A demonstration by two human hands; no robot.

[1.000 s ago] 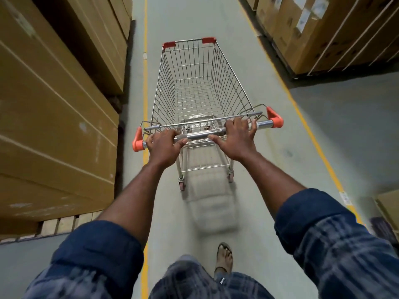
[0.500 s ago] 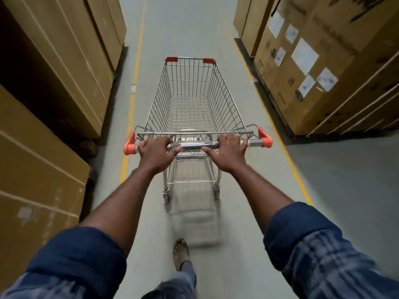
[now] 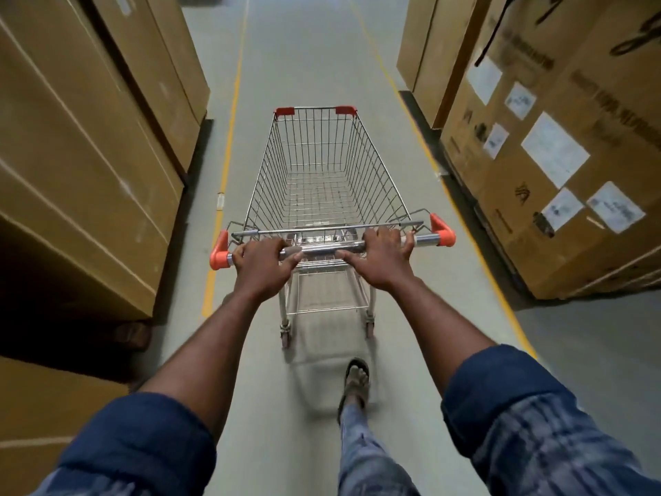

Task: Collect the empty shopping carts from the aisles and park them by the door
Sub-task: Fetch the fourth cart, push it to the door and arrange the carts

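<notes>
Cart (image 3: 329, 180) stands between boxes (image 3: 89, 155) left and right.

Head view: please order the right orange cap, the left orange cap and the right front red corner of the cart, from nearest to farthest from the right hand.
1. Right orange cap: at the handle end, just beside the right hand.
2. Left orange cap: at the opposite handle end, beyond the left hand.
3. Front red corner: far ahead, on the right side.

Silver wire cart (image 3: 379, 166), orange caps (image 3: 219, 254) at both ends of gripped handle (image 3: 322, 250), red corner guards (image 3: 284, 111) at far rim. Grey floor (image 3: 307, 59), yellow lines (image 3: 229, 137) left and right of grip. Brown cartons (image 3: 89, 155); white labels (image 3: 554, 148) right of grip. Blue plaid sleeves (image 3: 536, 424).
</notes>
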